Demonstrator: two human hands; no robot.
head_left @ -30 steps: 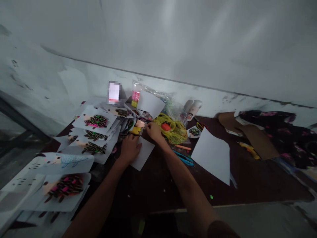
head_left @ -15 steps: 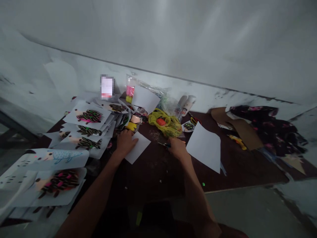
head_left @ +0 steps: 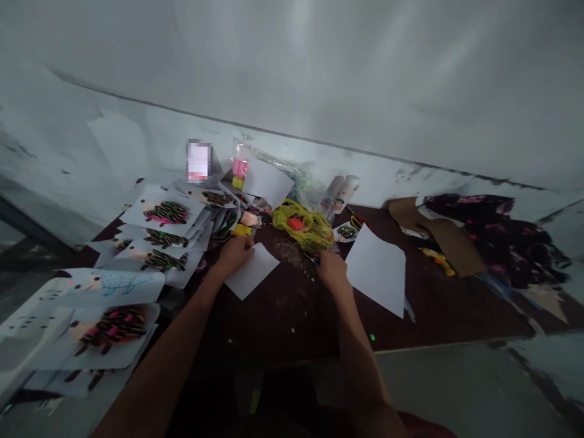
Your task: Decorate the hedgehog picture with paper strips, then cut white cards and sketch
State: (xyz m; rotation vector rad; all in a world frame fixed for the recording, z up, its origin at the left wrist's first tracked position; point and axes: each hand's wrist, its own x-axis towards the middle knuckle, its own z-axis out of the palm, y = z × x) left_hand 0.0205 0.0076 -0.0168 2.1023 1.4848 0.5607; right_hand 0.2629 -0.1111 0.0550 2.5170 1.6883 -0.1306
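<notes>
My left hand [head_left: 236,255] is closed at the upper left edge of a small white sheet of paper [head_left: 252,272], thumb and fingers drawn together on it. The sheet lies on the dark brown table. My right hand [head_left: 332,267] is wrapped round a slim tool [head_left: 312,258] with a dark bluish handle; most of it is hidden by the fingers, so its kind is unclear. Just beyond that hand sits a yellow plastic bag [head_left: 314,236] with an orange-red lump [head_left: 295,224] in it. Pale crumbs [head_left: 292,249] are scattered between the hands.
Stacked hedgehog pictures [head_left: 166,213] cover the left side. A larger white sheet [head_left: 378,267] lies to the right, with yellow-handled scissors [head_left: 358,222] behind it. Farther right are a yellow tool [head_left: 438,261], brown cardboard [head_left: 451,243] and dark floral cloth [head_left: 515,243]. A wall stands behind.
My right hand has moved slightly right and turned, so less of the tool shows. My left fingers have drawn in from lying spread to closed at the sheet's edge.
</notes>
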